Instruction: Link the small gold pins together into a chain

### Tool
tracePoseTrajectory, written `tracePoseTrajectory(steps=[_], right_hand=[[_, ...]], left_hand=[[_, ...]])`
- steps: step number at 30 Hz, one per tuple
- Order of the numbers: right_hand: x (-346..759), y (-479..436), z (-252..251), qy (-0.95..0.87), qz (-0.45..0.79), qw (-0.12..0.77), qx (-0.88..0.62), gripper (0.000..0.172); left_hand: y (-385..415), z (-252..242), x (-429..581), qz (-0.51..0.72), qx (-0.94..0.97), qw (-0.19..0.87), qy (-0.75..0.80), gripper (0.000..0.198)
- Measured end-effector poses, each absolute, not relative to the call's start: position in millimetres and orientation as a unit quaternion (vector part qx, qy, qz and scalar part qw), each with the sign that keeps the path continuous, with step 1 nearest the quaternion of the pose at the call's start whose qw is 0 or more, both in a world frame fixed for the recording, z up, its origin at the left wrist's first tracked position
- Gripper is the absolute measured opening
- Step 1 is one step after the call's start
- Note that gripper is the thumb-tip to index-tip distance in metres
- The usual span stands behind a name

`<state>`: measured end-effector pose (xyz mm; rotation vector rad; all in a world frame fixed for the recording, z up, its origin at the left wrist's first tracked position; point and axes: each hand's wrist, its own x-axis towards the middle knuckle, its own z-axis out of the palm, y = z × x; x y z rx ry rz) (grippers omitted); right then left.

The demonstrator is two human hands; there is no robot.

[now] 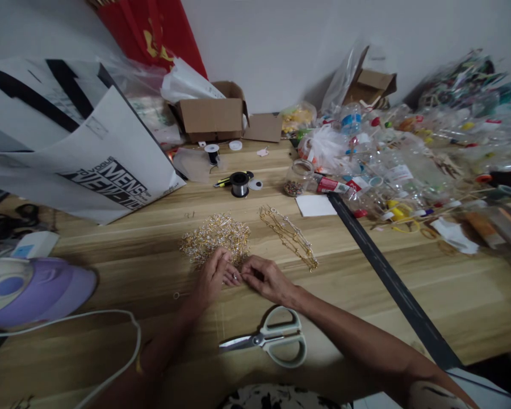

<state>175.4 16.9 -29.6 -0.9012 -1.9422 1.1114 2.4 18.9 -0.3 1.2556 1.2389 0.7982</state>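
Observation:
My left hand [216,271] is at the near edge of a pile of small gold and clear bead pieces [216,234], its thumb folded over its curled fingers. A tiny shiny bit shows at those fingers, too small to name. Close beside it, my right hand [264,278] pinches thumb and forefinger together near the left fingertips; what is in the pinch is too fine to make out. Several gold beaded chains [292,237] lie to the right of the pile. Scissors with pale handles [267,339] rest on the table below my hands, blades pointing left.
Behind the pile are a spool of silver wire [239,184], a yellow cutter [222,181] and a bead jar [298,178]. A large white paper bag [123,153] and a purple appliance [46,289] stand left. Plastic bottles [392,170] crowd the right, beyond a dark strip [387,272].

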Motion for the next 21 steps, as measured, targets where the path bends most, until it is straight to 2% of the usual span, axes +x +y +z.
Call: tracePoseTrajectory(steps=[12, 21], right_hand=[[177.8, 18.4, -31.0, -0.722, 0.443, 0.369, -0.383, 0.010], [180.7, 23.3, -31.1, -0.716, 0.455, 0.364, -0.385, 0.016]], left_hand=[[24.7, -8.4, -3.4, 0.379, 0.466, 0.591, 0.538, 0.037], [28.1, -13.9, -9.8, 0.446, 0.437, 0.564, 0.540, 0.037]])
